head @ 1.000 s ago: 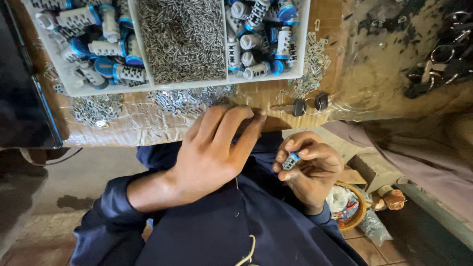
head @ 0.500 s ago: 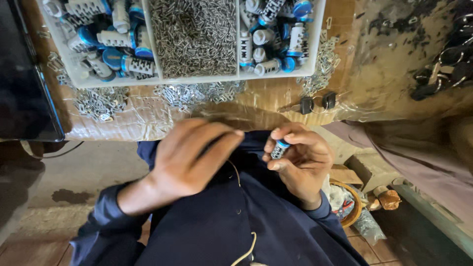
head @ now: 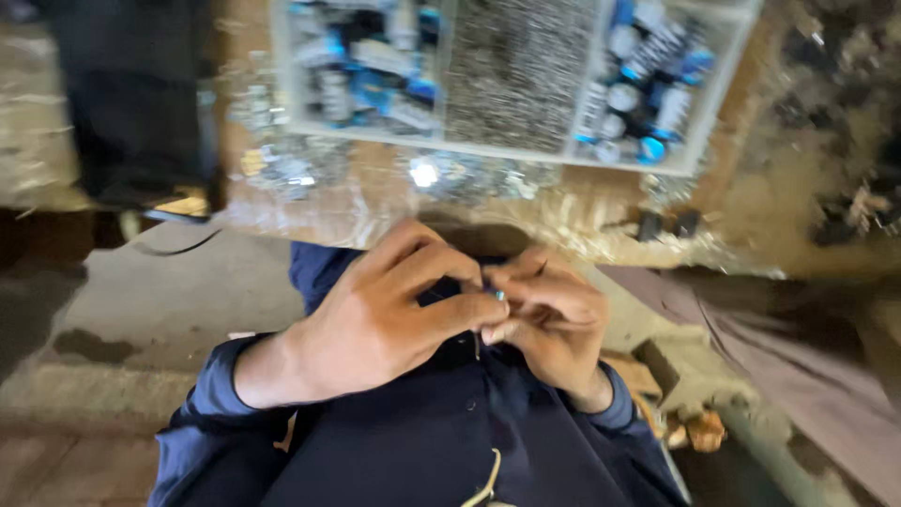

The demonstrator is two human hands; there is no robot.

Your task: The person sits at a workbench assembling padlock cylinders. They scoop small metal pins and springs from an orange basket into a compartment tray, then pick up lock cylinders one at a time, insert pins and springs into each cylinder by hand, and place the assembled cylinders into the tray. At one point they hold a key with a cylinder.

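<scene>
While both hands (head: pixel 488 314) pinch it, the small part's (head: pixel 499 296) axis stays hidden.

White plastic tray (head: pixel 723 94); rough wooden bench (head: pixel 582 202).

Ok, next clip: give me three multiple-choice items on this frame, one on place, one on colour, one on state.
1. Where is the divided tray?
A. On the workbench beyond the hands
B. On the person's lap
C. On the floor

2. What colour are the person's sleeves?
A. Red
B. Dark blue
C. White

3. How are the left hand and right hand?
A. Far apart
B. Flat on the bench
C. Fingertips pinched together on a small part

Key: 1 A, the tray lies on the bench top; 2 B, both sleeves are navy; 3 C, the fingertips meet over the lap.
</scene>
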